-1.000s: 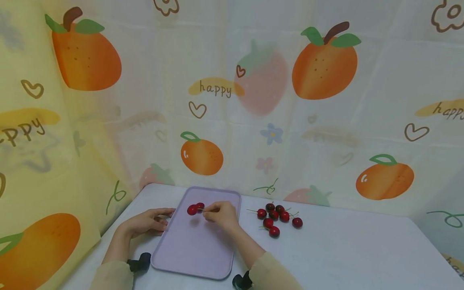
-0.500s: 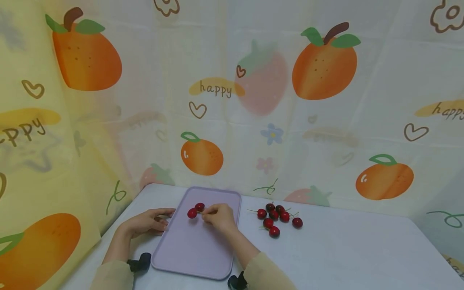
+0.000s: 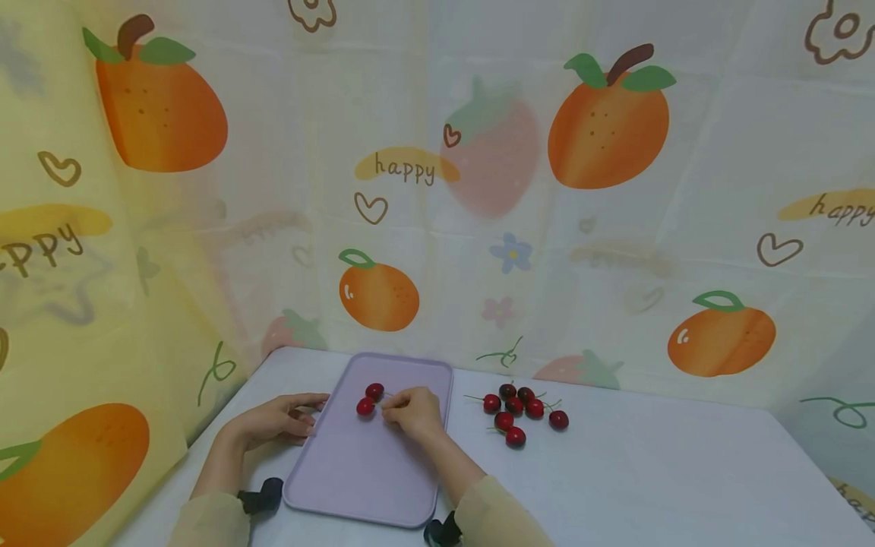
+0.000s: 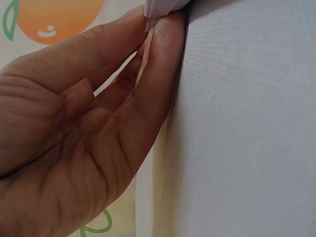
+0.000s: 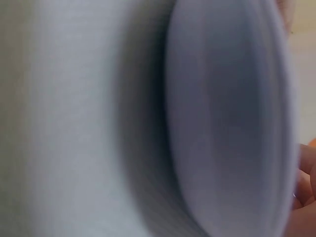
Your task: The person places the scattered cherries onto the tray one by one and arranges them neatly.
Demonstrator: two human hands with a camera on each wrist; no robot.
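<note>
Right hand [image 3: 417,414] is pinching, as I'm reading it, the stem of the nearer cherry [image 3: 365,409], which is sitting on or just above the tray [image 3: 362,486], beside the farther cherry [image 3: 374,392]; left hand [image 3: 273,419] is gripping the tray's left rim. I'm expecting light, slippery, easily bruised fruit, so I'm favouring the stem.

Both hands out front, and both are pinching!
The left hand [image 3: 270,420] bends inward at the wrist, thumb and fingers squeezing at the tips; the right hand [image 3: 417,414], knuckles up, fingers curled, pinches at the end of a forearm [image 3: 459,465] slanting inward.
</note>
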